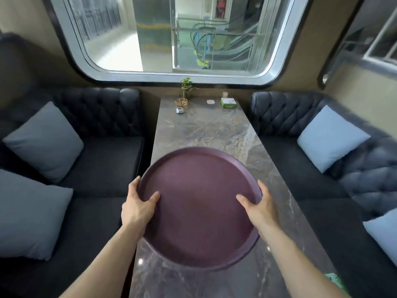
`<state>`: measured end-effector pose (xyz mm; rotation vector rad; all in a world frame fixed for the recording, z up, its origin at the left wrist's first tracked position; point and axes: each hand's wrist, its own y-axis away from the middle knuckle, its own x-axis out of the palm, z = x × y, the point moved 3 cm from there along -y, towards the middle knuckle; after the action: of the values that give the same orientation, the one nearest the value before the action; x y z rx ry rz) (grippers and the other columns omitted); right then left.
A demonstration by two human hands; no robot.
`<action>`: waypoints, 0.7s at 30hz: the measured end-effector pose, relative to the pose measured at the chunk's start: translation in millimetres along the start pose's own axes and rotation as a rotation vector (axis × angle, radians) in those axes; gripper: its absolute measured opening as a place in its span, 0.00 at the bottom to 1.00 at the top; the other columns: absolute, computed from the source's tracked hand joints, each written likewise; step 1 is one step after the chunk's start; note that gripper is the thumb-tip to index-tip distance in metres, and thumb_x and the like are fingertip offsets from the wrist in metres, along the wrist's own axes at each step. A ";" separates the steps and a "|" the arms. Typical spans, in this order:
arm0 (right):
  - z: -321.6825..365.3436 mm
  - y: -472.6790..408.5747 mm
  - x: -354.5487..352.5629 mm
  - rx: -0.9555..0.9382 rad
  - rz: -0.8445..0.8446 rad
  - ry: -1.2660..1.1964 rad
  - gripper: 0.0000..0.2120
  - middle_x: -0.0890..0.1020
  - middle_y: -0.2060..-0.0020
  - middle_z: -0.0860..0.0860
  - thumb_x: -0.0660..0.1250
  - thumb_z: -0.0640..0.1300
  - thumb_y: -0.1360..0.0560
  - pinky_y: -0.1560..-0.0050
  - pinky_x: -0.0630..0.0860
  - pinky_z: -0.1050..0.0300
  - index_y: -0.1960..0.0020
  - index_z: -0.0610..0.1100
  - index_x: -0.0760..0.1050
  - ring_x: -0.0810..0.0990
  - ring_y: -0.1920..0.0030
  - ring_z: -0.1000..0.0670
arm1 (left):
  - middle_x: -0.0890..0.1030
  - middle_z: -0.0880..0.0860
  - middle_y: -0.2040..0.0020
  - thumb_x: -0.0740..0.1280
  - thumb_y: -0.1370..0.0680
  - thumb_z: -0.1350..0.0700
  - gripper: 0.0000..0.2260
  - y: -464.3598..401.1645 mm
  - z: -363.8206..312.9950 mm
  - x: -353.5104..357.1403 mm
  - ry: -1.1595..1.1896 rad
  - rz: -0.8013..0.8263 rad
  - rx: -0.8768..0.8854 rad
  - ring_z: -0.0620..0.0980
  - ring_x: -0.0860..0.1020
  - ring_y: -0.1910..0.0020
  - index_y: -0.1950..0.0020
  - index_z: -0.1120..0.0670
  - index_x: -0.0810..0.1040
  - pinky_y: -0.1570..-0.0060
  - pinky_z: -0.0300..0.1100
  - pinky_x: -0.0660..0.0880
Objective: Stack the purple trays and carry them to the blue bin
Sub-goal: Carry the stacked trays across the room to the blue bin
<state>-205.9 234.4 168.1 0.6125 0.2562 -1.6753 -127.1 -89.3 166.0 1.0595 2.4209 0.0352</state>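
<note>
A large round purple tray (198, 186) is held over the near half of the marble table (206, 130), its bottom empty. My left hand (138, 204) grips its left rim, thumb lying inside the tray. On the opposite rim my right hand (258, 204) holds it the same way. A second rim line shows along the tray's lower right edge, so it may be more than one tray; I cannot tell. No blue bin is in view.
Dark tufted sofas with pale blue cushions (44, 140) (332, 137) flank the narrow table. At the table's far end stand a small plant (186, 87), a glass holder (181, 102), a small jar (180, 110) and a green box (228, 102) below a big window.
</note>
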 end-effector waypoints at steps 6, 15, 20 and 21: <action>103.6 3.0 -41.7 -0.146 -0.143 0.012 0.43 0.70 0.28 0.46 0.76 0.55 0.32 0.32 0.69 0.45 0.24 0.51 0.59 0.71 0.31 0.42 | 0.80 0.48 0.41 0.74 0.31 0.46 0.32 -13.9 -99.7 -36.0 0.056 -0.026 0.155 0.55 0.76 0.40 0.29 0.36 0.67 0.40 0.50 0.73; 173.1 4.1 -96.7 -0.241 -0.226 -0.033 0.44 0.70 0.27 0.48 0.77 0.54 0.34 0.31 0.69 0.43 0.24 0.51 0.60 0.70 0.29 0.43 | 0.81 0.50 0.43 0.75 0.33 0.46 0.31 -3.9 -174.5 -57.9 0.141 -0.057 0.245 0.55 0.77 0.43 0.31 0.38 0.70 0.43 0.50 0.75; 166.4 9.5 -125.6 -0.217 -0.256 -0.043 0.44 0.70 0.27 0.47 0.78 0.53 0.33 0.31 0.69 0.43 0.24 0.50 0.60 0.69 0.29 0.42 | 0.81 0.51 0.42 0.75 0.33 0.47 0.31 15.2 -192.3 -43.1 0.131 -0.034 0.259 0.56 0.78 0.44 0.31 0.39 0.70 0.44 0.49 0.75; 162.0 11.3 -133.8 -0.207 -0.263 -0.038 0.44 0.70 0.27 0.47 0.78 0.53 0.33 0.31 0.69 0.43 0.24 0.50 0.60 0.69 0.29 0.42 | 0.81 0.52 0.42 0.75 0.33 0.47 0.31 20.6 -195.8 -37.0 0.127 -0.024 0.264 0.57 0.78 0.44 0.31 0.39 0.71 0.45 0.49 0.75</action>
<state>-223.9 265.3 375.5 0.4042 0.4932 -1.8812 -179.5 -67.6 358.1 1.1735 2.6047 -0.2386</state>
